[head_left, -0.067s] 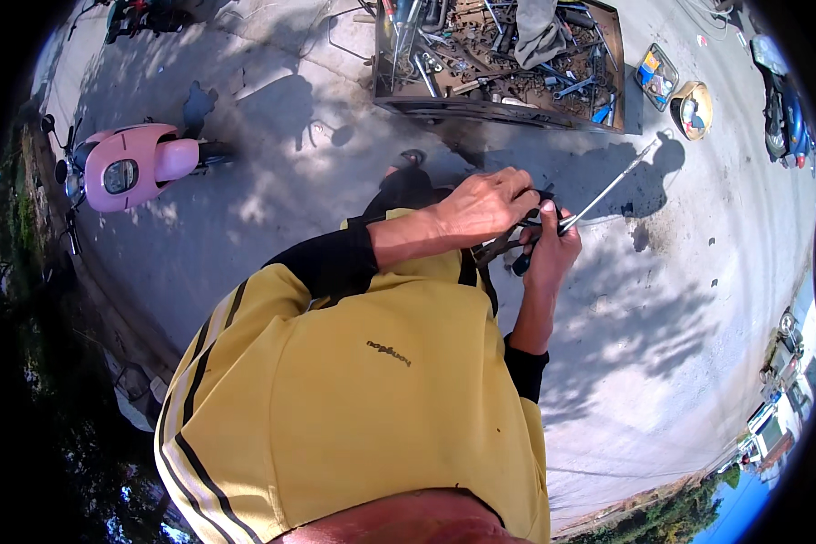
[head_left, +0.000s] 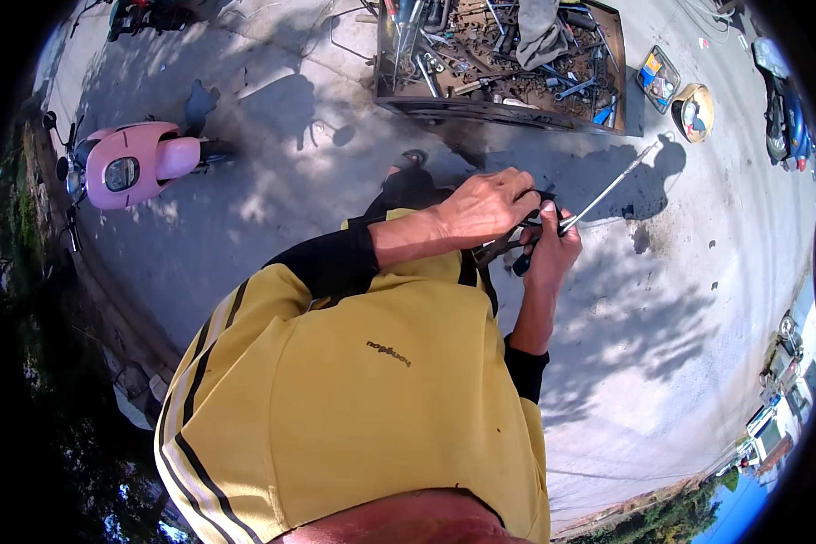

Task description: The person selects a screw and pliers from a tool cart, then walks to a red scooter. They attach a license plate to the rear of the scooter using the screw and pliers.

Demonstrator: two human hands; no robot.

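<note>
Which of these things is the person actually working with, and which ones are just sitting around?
Apparently in use:
slim metal rod, held in the right hand
small dark piece at the left hand; its shape is mostly hidden

Sitting around, untouched:
pink scooter
round basket
blue vehicle
open box of tools, though it may well serve the job
</note>
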